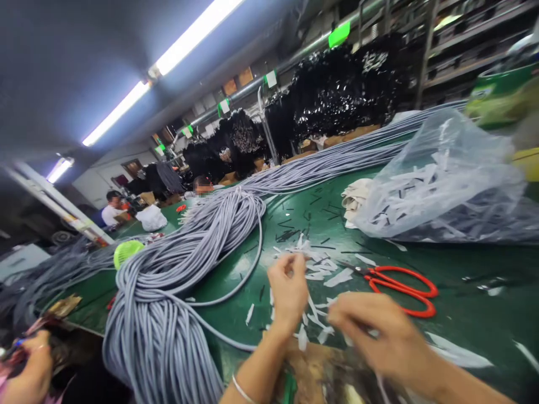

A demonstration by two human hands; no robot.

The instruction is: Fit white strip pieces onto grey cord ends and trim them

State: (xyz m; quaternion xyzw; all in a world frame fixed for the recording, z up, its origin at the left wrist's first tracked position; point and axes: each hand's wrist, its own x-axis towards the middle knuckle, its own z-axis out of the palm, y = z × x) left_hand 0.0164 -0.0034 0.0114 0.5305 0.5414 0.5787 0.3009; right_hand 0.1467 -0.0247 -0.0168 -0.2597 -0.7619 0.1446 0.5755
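Note:
My left hand (290, 289) is raised over the green table with thumb and forefinger pinched together. White scraps (318, 269) lie just behind its fingertips, and whatever it pinches is too small to make out. My right hand (374, 328) is lower and to the right, blurred, with its fingers curled together; their contents are hidden. Red-handled scissors (404, 289) rest on the table beyond the right hand, blades toward the scraps. A large bundle of grey cables (168, 297) runs along the left, with one loose cable looping toward my left wrist.
A clear plastic bag (446, 185) full of white and dark scraps stands at the right, beside a folded cloth (354, 202). Short black offcuts dot the green table (236, 280). Another person's hand (36, 359) shows at lower left. Black cables (337, 90) hang behind.

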